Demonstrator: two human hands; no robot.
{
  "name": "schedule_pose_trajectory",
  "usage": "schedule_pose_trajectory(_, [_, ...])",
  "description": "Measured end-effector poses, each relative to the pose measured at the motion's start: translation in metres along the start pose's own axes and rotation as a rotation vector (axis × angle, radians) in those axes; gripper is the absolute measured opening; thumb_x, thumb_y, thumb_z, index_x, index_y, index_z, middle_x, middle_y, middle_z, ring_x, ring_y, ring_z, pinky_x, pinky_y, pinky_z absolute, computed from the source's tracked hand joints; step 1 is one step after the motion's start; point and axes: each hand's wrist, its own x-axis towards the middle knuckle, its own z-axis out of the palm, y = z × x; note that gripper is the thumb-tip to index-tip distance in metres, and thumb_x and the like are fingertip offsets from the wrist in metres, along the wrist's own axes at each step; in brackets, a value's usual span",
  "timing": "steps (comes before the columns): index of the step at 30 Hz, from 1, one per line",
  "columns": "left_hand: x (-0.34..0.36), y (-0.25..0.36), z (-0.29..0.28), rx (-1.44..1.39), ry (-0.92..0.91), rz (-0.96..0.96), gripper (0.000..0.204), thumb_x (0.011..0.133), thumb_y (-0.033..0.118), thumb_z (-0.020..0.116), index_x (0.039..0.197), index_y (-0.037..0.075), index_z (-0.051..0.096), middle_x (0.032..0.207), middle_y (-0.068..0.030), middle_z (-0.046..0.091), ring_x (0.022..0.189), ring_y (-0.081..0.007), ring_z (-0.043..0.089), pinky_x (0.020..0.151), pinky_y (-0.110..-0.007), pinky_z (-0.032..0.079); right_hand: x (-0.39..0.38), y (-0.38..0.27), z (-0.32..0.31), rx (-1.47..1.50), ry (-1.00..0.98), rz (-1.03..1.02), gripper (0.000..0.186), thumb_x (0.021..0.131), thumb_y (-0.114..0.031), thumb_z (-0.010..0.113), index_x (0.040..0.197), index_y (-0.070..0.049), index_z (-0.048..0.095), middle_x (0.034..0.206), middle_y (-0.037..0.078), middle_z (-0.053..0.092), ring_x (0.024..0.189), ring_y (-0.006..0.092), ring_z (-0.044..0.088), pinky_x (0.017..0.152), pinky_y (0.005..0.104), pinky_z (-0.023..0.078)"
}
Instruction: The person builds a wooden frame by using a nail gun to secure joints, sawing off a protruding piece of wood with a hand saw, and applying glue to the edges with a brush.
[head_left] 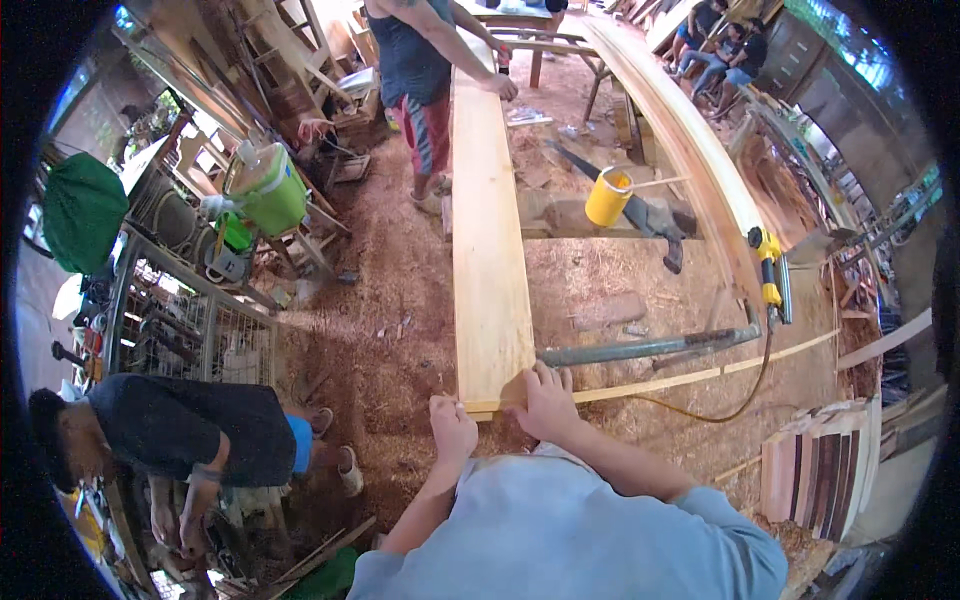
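A long pale wooden board (490,250) stretches away from me, its near end between my two hands. My left hand (453,428) is closed on the board's near left corner. At the near right corner my right hand (545,405) grips the edge, its fingers partly bent over the board. A thin strip of wood shows beneath the near end. At the far end, a person in a dark sleeveless top (415,50) has a hand (503,87) beside the same board.
Right of the board are a yellow cup (608,197) with a stick in it, a handsaw (650,215), a grey pipe (650,346) and a yellow power tool (768,265) with a cord. A person in black (200,425) bends at the left, below a green bucket (270,190). Stacked boards (815,470) stand right.
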Motion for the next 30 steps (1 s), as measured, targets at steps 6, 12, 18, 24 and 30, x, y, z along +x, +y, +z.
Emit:
schedule_pose_trajectory(6, [0.004,0.002,-0.006,0.024,-0.087,-0.052,0.012,0.084,0.002,0.052,0.085,-0.008,0.059,0.096,-0.0219,0.053,0.093,-0.0381,0.054,0.084,-0.046,0.044,-0.001,-0.008,-0.001,-0.01,0.03,0.033,0.065,0.074,-0.035,0.078,0.12,0.001,0.049,0.129,0.025,0.048,0.121,0.0417,0.048,0.105,0.06,0.026])
schedule_pose_trajectory(12, [0.001,0.018,-0.016,0.06,-0.197,-0.06,0.023,0.086,0.013,0.059,0.086,-0.01,0.059,0.099,-0.0246,0.051,0.098,-0.0401,0.053,0.088,-0.045,0.044,0.0,-0.014,0.004,-0.055,-0.004,0.066,0.062,0.075,-0.03,0.076,0.118,0.004,0.048,0.127,0.027,0.047,0.12,0.0431,0.048,0.105,0.0614,0.026])
schedule_pose_trajectory(18, [0.004,0.009,-0.005,0.073,-0.164,0.018,0.034,0.082,0.02,0.071,0.092,-0.009,0.058,0.105,-0.0249,0.054,0.099,-0.0369,0.056,0.088,-0.042,0.047,0.003,-0.015,0.001,-0.019,-0.094,0.124,0.068,0.075,-0.03,0.077,0.123,0.004,0.043,0.132,0.028,0.042,0.126,0.0437,0.042,0.107,0.0636,0.026])
schedule_pose_trajectory(24, [0.015,0.013,-0.002,-0.279,-0.318,-0.504,0.033,0.082,0.019,0.074,0.095,-0.008,0.061,0.094,-0.0198,0.067,0.084,-0.0297,0.065,0.077,-0.04,0.051,-0.001,-0.017,-0.003,0.039,-0.092,0.148,0.071,0.075,-0.028,0.078,0.126,0.004,0.041,0.135,0.029,0.041,0.131,0.0441,0.037,0.109,0.0649,0.024])
schedule_pose_trajectory(30, [0.031,0.034,-0.014,-0.303,-0.392,-0.592,0.026,0.081,0.015,0.074,0.093,-0.006,0.063,0.088,-0.0123,0.069,0.078,-0.0171,0.064,0.068,-0.034,0.052,0.002,-0.018,-0.014,0.09,-0.116,0.133,0.067,0.073,-0.024,0.077,0.123,0.005,0.043,0.133,0.029,0.043,0.126,0.0454,0.04,0.107,0.0582,0.027])
